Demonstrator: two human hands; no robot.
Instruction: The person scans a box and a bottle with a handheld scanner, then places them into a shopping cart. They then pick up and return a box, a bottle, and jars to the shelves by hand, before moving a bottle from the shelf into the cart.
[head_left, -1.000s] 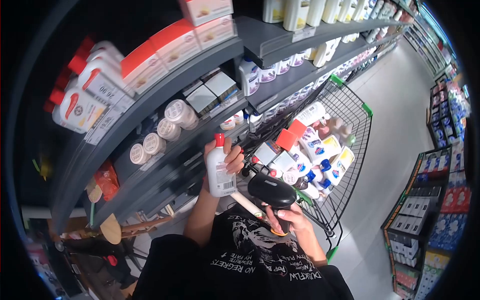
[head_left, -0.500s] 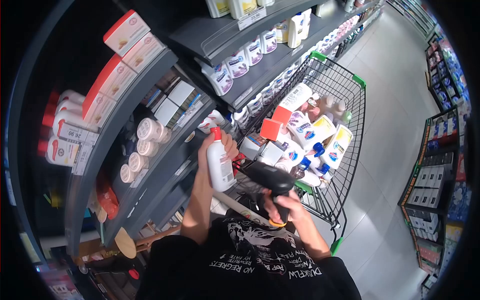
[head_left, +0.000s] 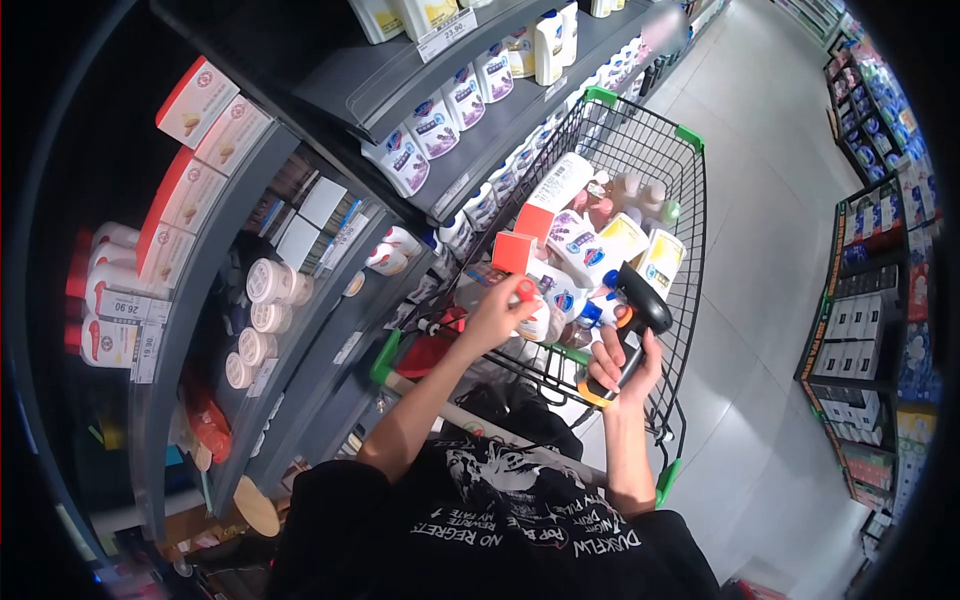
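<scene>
My left hand (head_left: 497, 315) holds a white bottle (head_left: 535, 320) by its red cap, over the near left part of the shopping cart (head_left: 692, 215). My right hand (head_left: 625, 370) is wrapped round the handle of a black barcode scanner (head_left: 645, 305), above the near right part of the cart. Inside the cart lie several white bottles with blue caps, some with purple or yellow labels (head_left: 660, 262), and a red and white box (head_left: 515, 252). The lower body of the held bottle is partly hidden among these goods.
Dark shelves on the left carry red and white boxes (head_left: 198, 105), stacked round jars (head_left: 270, 282) and price tags. Purple-label bottles (head_left: 433, 130) line the shelf beyond. Across the grey floor (head_left: 755, 200) stand more shelves (head_left: 860, 350) at the right.
The white bottle has moved right, from beside the shelf to over the cart, in my left hand. My right hand has shifted right with the scanner, which now points another way.
</scene>
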